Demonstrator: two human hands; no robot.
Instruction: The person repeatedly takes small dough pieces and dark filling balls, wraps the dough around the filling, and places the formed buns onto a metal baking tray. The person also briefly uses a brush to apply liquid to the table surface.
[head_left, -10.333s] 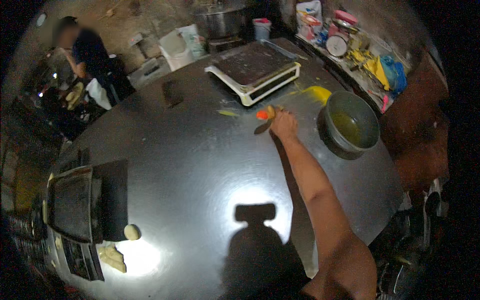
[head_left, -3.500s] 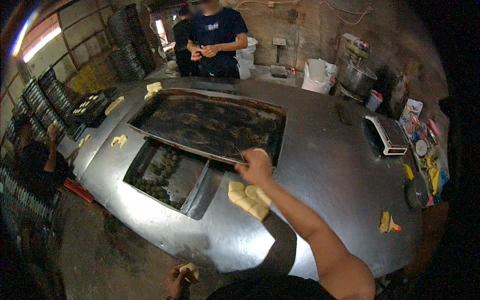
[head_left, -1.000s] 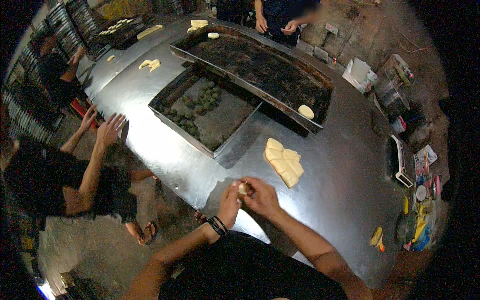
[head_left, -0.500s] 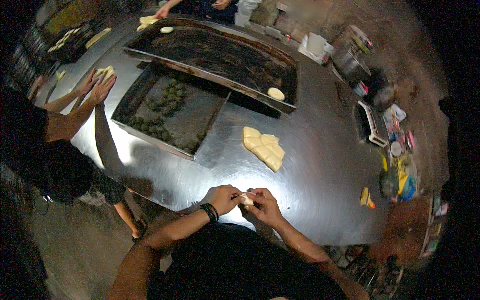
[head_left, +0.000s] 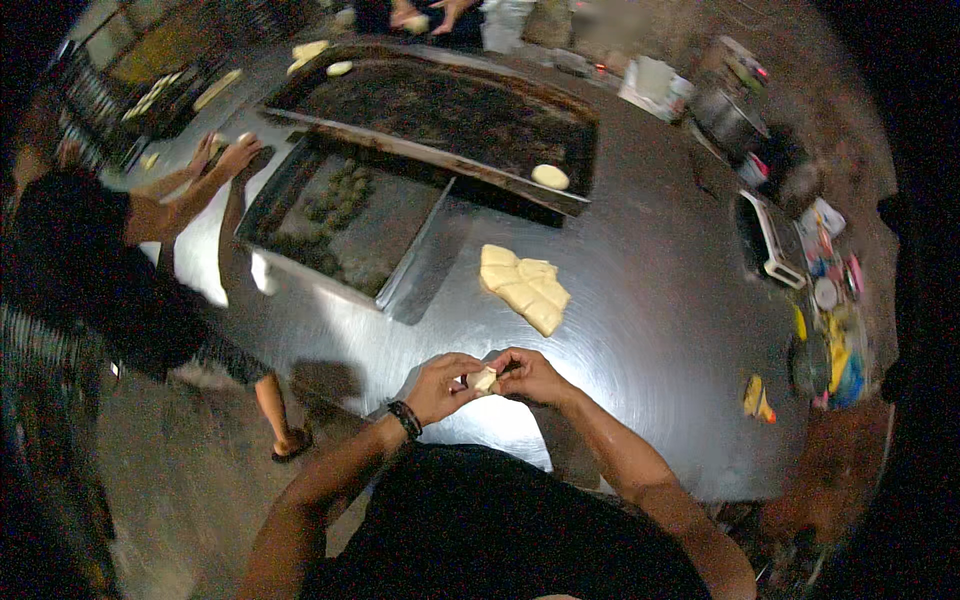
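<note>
A small piece of pale dough [head_left: 483, 380] is pinched between my two hands, just over the near part of the metal table [head_left: 640, 330]. My left hand [head_left: 443, 387], with dark bands at the wrist, grips it from the left. From the right, the fingertips of my right hand [head_left: 530, 377] close on its edge. Whether a filling lies inside the dough I cannot tell. Beyond my hands rests a slab of dough [head_left: 525, 290], scored into several pieces. To its left, a shallow metal tray [head_left: 400, 262] holds several dark green balls [head_left: 345, 190].
A large dark pan [head_left: 440, 110] spans the far side, with a flat dough round [head_left: 550, 177] at its near right. A co-worker's hands [head_left: 225, 155] press dough at left; another person's hands [head_left: 435, 15] hold dough at the far edge. A yellow-handled scraper [head_left: 758, 399] lies right.
My hands have shifted slightly up and left in view, still on the dough, and my fingers have changed position. The far person's hands now hold a dough piece. The whole view has tilted slightly.
</note>
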